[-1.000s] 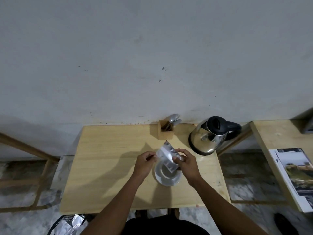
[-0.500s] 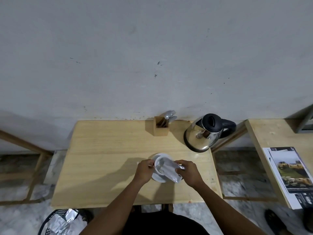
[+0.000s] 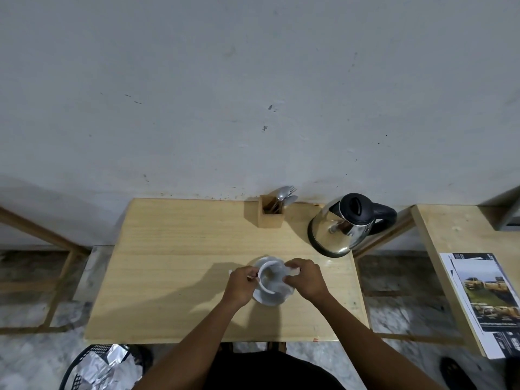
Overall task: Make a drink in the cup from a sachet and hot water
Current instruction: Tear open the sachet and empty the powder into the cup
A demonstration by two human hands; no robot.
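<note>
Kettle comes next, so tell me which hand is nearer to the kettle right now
Right. The right hand is at the cup on the side facing the kettle, which stands beyond it at the table's far right. The left hand is on the cup's opposite side, farther away.

A white cup point(image 3: 269, 278) stands upright on a white saucer point(image 3: 267, 298) just below the frame's centre. A blurred silvery sachet point(image 3: 284, 277) lies tilted over its mouth. The steel kettle point(image 3: 342, 228) with black lid stands upright at right of centre.
</note>
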